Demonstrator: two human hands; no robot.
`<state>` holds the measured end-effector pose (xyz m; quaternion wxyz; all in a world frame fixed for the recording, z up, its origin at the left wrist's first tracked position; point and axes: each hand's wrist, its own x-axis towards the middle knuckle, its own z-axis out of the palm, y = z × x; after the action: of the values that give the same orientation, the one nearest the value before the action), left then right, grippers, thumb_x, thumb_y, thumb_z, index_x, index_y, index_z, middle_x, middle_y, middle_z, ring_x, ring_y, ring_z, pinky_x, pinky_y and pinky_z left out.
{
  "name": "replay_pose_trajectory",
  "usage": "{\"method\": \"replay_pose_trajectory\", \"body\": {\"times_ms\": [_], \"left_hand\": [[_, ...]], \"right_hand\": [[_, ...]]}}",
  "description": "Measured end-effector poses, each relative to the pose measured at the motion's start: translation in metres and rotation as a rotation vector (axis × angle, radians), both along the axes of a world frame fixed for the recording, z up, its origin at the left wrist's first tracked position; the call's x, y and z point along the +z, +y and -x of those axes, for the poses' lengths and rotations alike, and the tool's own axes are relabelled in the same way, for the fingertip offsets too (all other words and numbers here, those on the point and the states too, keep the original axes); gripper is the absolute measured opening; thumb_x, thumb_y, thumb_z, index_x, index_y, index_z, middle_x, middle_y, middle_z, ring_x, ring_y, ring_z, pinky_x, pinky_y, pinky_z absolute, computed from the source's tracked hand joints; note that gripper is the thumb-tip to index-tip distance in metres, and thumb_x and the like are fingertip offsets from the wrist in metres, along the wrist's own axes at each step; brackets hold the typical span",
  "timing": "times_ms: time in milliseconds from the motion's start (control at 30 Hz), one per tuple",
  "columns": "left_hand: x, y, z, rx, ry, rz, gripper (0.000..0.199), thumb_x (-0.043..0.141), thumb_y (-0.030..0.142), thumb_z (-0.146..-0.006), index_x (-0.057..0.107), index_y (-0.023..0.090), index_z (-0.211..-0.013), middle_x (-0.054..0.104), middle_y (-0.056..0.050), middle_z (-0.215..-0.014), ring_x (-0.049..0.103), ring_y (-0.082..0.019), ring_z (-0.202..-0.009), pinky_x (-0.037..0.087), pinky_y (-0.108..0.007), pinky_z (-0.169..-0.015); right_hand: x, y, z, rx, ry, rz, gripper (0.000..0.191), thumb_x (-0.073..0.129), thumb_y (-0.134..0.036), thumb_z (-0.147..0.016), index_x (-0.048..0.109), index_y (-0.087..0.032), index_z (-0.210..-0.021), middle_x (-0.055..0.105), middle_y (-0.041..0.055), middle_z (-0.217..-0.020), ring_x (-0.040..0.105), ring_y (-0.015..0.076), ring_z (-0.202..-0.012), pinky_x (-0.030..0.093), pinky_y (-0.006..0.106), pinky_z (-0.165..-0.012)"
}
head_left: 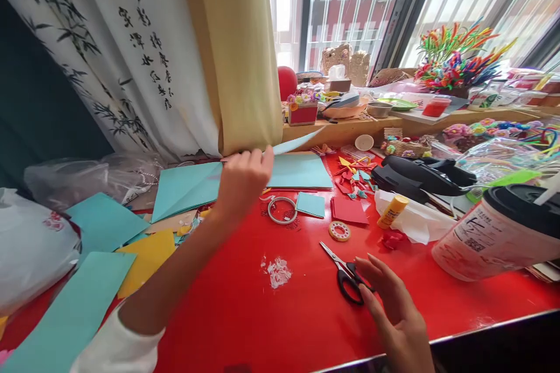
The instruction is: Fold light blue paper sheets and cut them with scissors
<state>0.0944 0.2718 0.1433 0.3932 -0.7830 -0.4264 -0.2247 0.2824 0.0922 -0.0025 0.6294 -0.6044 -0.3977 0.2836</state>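
At the back of the red table, my left hand [245,179] is closed on a sheet of light blue paper [297,142], its far end raised to the right. Below that sheet lies a stack of light blue paper [301,171]. My right hand [396,309] is near the front edge with thumb and fingers apart. Its fingertips are right at the black handles of the scissors [349,287], partly covering one loop; whether they touch is unclear. The scissors lie flat, points toward the back left. Just beyond them is a small roll of tape [340,231].
A yellow glue stick [392,212], red paper squares [349,211], small blue squares [311,204] and a white ring [282,210] lie mid-table. White scraps [279,272] are in front. A large drink cup [499,233] stands right; blue sheets [107,222] and a plastic bag [35,250] are left.
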Motion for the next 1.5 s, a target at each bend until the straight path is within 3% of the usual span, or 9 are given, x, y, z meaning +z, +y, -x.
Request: {"method": "replay_pose_trajectory", "body": {"times_ms": [133, 267, 433, 600, 733, 833, 967, 1100, 1500], "left_hand": [[-0.044, -0.113, -0.024, 0.001, 0.146, 0.011, 0.035, 0.046, 0.001, -0.081, 0.067, 0.004, -0.108, 0.066, -0.011, -0.068, 0.062, -0.017, -0.055, 0.044, -0.026, -0.05], [-0.093, -0.186, -0.042, -0.058, 0.188, 0.255, 0.031, 0.054, 0.018, -0.081, 0.07, 0.003, -0.103, 0.071, -0.019, -0.08, 0.068, -0.024, -0.064, 0.052, -0.03, -0.052], [-0.077, -0.22, -0.009, -0.442, 0.132, 0.693, 0.041, 0.058, 0.037, -0.084, 0.064, 0.008, -0.113, 0.073, -0.011, -0.08, 0.068, -0.023, -0.062, 0.055, -0.031, -0.049], [-0.062, -0.227, 0.086, -0.471, -0.115, 1.024, 0.045, 0.049, 0.042, -0.089, 0.049, 0.026, -0.132, 0.057, -0.006, -0.133, 0.052, -0.024, -0.123, 0.046, -0.041, -0.101], [-0.105, -0.233, 0.148, -0.158, -0.101, 1.25, 0.085, 0.067, 0.026, -0.077, 0.019, 0.038, -0.147, 0.019, -0.005, -0.154, 0.023, -0.033, -0.139, 0.037, -0.054, -0.103], [-0.134, -0.233, 0.165, -0.16, -0.075, 1.213, 0.091, 0.055, 0.002, -0.075, 0.015, 0.041, -0.146, 0.015, -0.001, -0.155, 0.02, -0.029, -0.14, 0.03, -0.053, -0.108], [-0.142, -0.222, 0.168, -0.234, -0.09, 1.044, 0.055, 0.043, 0.011, -0.09, 0.044, 0.042, -0.135, 0.044, 0.002, -0.144, 0.041, -0.022, -0.132, 0.039, -0.043, -0.106], [-0.133, -0.209, 0.163, -0.305, -0.216, 0.973, 0.027, 0.044, 0.022, -0.093, 0.067, 0.03, -0.104, 0.066, 0.001, -0.119, 0.054, -0.02, -0.119, 0.043, -0.037, -0.102], [-0.093, -0.136, 0.101, -0.26, -0.454, 1.38, 0.039, 0.03, 0.051, -0.093, 0.048, 0.021, -0.079, 0.051, 0.003, -0.073, 0.05, -0.014, -0.068, 0.038, -0.025, -0.064]], "right_hand": [[0.008, 0.011, 0.022, 0.389, 0.364, -0.148, 0.091, 0.056, -0.061, -0.077, 0.007, -0.033, -0.148, 0.047, 0.017, -0.138, 0.058, 0.0307, -0.115, 0.054, 0.044, -0.082], [0.011, 0.019, 0.041, 0.41, 0.405, 0.059, 0.096, 0.064, -0.041, -0.079, -0.002, -0.031, -0.149, 0.063, 0.0108, -0.116, 0.067, 0.0237, -0.095, 0.056, 0.033, -0.07], [0.009, 0.015, 0.035, 0.545, 0.385, 0.137, 0.09, 0.064, -0.036, -0.077, 0.014, -0.024, -0.15, 0.068, 0.0084, -0.105, 0.067, 0.0227, -0.087, 0.055, 0.032, -0.069], [0.015, 0.016, 0.018, 0.617, 0.204, 0.3, 0.082, 0.062, -0.034, -0.076, 0.023, -0.022, -0.147, 0.065, 0.0094, -0.114, 0.067, 0.0219, -0.089, 0.055, 0.035, -0.078], [0.012, 0.025, 0.019, 0.56, -0.109, 0.302, 0.064, 0.055, -0.031, -0.078, 0.039, -0.017, -0.139, 0.063, 0.0135, -0.117, 0.065, 0.0239, -0.096, 0.054, 0.038, -0.08], [0.004, 0.025, 0.023, 0.523, -0.353, 0.195, 0.054, 0.051, -0.031, -0.082, 0.044, -0.018, -0.134, 0.06, 0.0151, -0.123, 0.063, 0.0269, -0.105, 0.053, 0.043, -0.084], [0.005, 0.001, 0.026, 0.267, -0.773, -0.068, 0.052, 0.049, -0.033, -0.088, 0.041, -0.014, -0.137, 0.045, 0.018, -0.139, 0.042, 0.0293, -0.13, 0.041, 0.049, -0.102], [0.022, -0.046, 0.032, 0.52, -1.009, -0.218, 0.031, 0.049, -0.035, -0.092, 0.056, -0.024, -0.121, 0.064, 0.0072, -0.12, 0.06, 0.0206, -0.112, 0.052, 0.035, -0.092], [-0.009, -0.068, 0.05, 0.231, -0.999, -0.219, 0.023, 0.046, -0.029, -0.094, 0.058, -0.017, -0.108, 0.07, 0.0106, -0.096, 0.069, 0.022, -0.087, 0.059, 0.032, -0.072]]}}
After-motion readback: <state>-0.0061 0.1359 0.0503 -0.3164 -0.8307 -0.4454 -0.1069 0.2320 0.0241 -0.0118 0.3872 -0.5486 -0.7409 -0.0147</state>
